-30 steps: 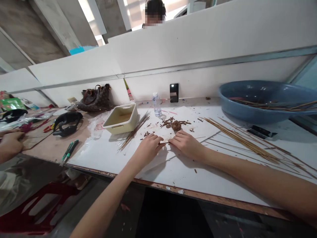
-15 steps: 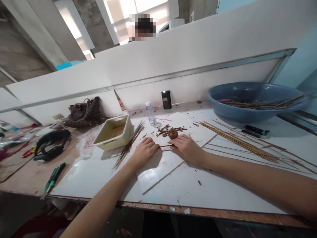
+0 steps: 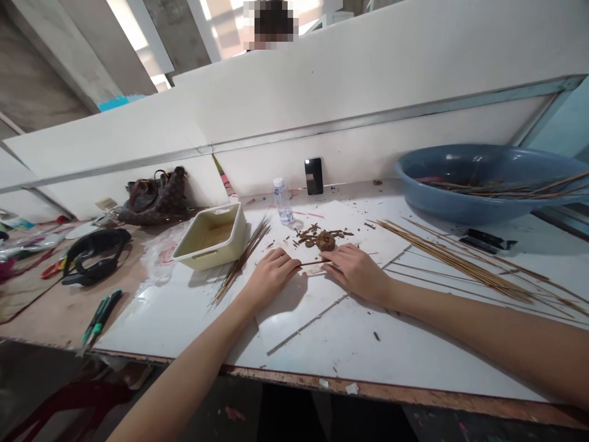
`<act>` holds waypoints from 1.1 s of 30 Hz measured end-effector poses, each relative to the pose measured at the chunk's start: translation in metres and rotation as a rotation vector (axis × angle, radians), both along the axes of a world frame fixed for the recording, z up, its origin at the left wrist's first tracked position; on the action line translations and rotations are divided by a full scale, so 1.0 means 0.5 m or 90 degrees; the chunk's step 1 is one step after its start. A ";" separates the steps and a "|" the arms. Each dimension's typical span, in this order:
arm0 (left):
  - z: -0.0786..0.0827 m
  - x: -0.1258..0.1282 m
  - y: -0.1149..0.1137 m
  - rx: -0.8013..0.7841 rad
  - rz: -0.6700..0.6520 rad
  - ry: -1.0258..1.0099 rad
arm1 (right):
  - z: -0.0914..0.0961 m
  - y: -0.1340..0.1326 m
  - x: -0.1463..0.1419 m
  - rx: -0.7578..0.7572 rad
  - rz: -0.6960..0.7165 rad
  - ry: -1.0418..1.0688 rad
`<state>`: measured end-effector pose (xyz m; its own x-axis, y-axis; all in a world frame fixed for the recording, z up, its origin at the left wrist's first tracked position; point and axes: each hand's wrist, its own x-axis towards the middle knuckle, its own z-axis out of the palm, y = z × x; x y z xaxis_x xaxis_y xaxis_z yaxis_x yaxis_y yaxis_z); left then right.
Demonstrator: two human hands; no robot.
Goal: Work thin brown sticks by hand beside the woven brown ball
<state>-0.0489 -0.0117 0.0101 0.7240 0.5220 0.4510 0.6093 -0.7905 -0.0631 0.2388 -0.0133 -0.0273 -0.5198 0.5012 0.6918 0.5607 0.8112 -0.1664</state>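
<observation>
A thin brown stick (image 3: 311, 263) spans the gap between my hands, low over a white board (image 3: 294, 316). My left hand (image 3: 272, 277) has its curled fingers closed on the stick's left part. On the right part, the fingers and thumb of my right hand (image 3: 361, 274) pinch it; the ends are hidden by the hands. Just beyond my right fingertips lies a round brown dough-like lump (image 3: 326, 240), with broken brown pieces (image 3: 306, 236) scattered beside it. A bundle of thin sticks (image 3: 243, 258) lies left of my left hand, and longer yellowish-brown sticks (image 3: 460, 264) lie to the right.
A pale yellow tub (image 3: 207, 261), a clear bottle (image 3: 283, 205) and a phone (image 3: 314, 176) stand toward the back. A blue basin (image 3: 460, 209) holding sticks is at right. Cutters (image 3: 99, 319), a black strap-like object (image 3: 94, 261) and a handbag (image 3: 154, 199) lie left.
The camera view has tilted and shifted slightly, so the scene appears a little higher. Both hands stay on the stick, with slightly more of it showing between them.
</observation>
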 end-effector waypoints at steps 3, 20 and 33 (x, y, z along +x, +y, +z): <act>-0.003 -0.005 0.001 0.029 -0.008 -0.018 | -0.004 0.007 0.005 -0.012 -0.005 0.018; -0.010 -0.016 0.003 0.019 -0.033 -0.084 | -0.007 0.011 0.008 -0.019 0.003 0.073; -0.004 -0.021 0.008 0.001 -0.012 -0.044 | -0.014 0.017 0.010 -0.024 -0.006 0.070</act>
